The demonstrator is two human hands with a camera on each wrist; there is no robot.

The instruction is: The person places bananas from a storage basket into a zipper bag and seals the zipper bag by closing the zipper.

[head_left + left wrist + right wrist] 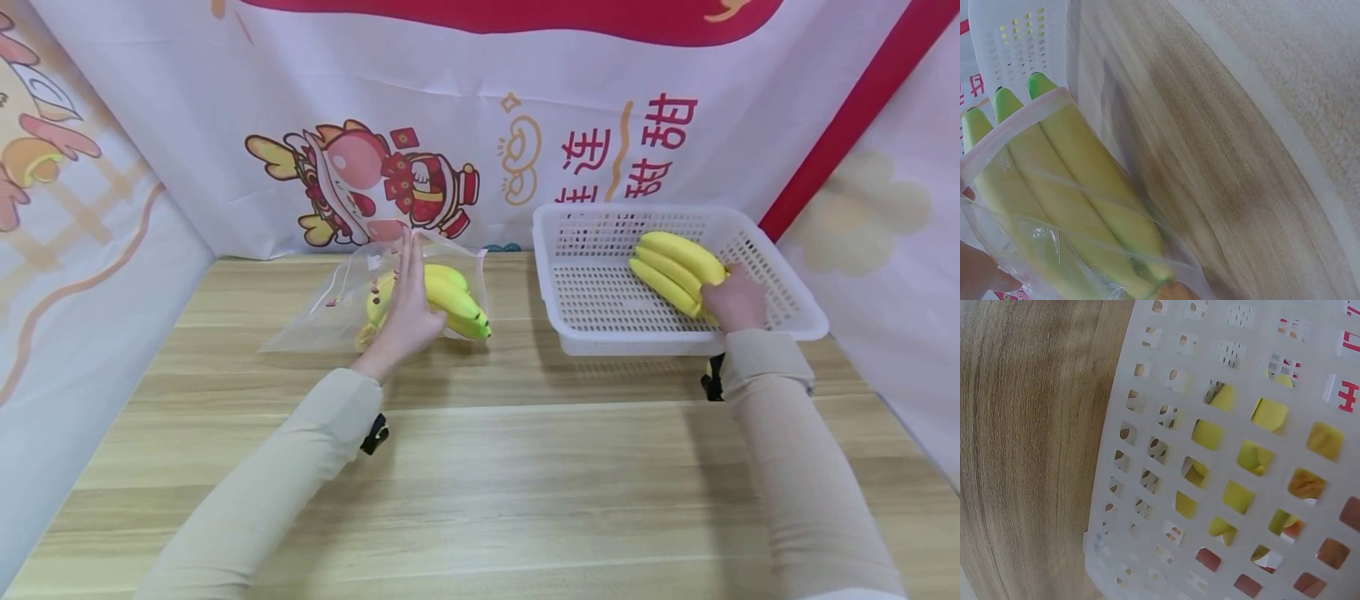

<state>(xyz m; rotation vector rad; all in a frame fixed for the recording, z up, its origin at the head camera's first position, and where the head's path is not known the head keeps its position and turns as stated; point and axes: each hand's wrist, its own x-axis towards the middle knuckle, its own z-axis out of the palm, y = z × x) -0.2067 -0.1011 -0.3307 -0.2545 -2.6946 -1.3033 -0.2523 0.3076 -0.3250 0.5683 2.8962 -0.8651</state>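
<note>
Bananas (672,271), smooth and curved, inside a perforated plastic basket (630,342)

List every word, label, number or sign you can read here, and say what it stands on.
"连": on the white backdrop cloth.
"甜", twice: on the same cloth.
Red character below "连": partly hidden by the white plastic basket, unreadable.
Red marks on the clear plastic bag: too small to read.
Wrist views: red characters cut off, unreadable.
</note>
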